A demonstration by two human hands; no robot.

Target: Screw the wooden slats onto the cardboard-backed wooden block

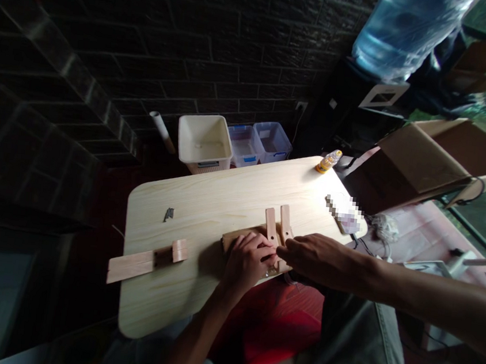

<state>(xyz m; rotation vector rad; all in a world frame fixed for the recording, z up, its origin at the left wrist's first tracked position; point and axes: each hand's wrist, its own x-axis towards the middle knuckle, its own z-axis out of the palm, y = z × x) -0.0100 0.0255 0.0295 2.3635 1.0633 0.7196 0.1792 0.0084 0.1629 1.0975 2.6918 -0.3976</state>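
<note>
My left hand (250, 258) rests on a wooden block (231, 237) near the front edge of the table, its fingers bent and drawn together. Touching or nearly touching its fingertips is my right hand (305, 253), closed with the knuckles up; whatever is inside it is hidden. Two narrow wooden strips with round holes, the left strip (270, 222) and the right strip (285, 218), stick out past the hands, away from me. Their near ends are partly covered by my fingers. Small shiny bits lie by the block's near side, too small to name.
Several dark screws (169, 215) lie on the pale table (207, 195). A long wooden strip (132, 266) with a small wooden block (179, 250) overhangs the left edge. At the right are a yellow-capped bottle (329, 161) and a blurred-out phone-like object (346, 216). Bins (206, 137) stand behind.
</note>
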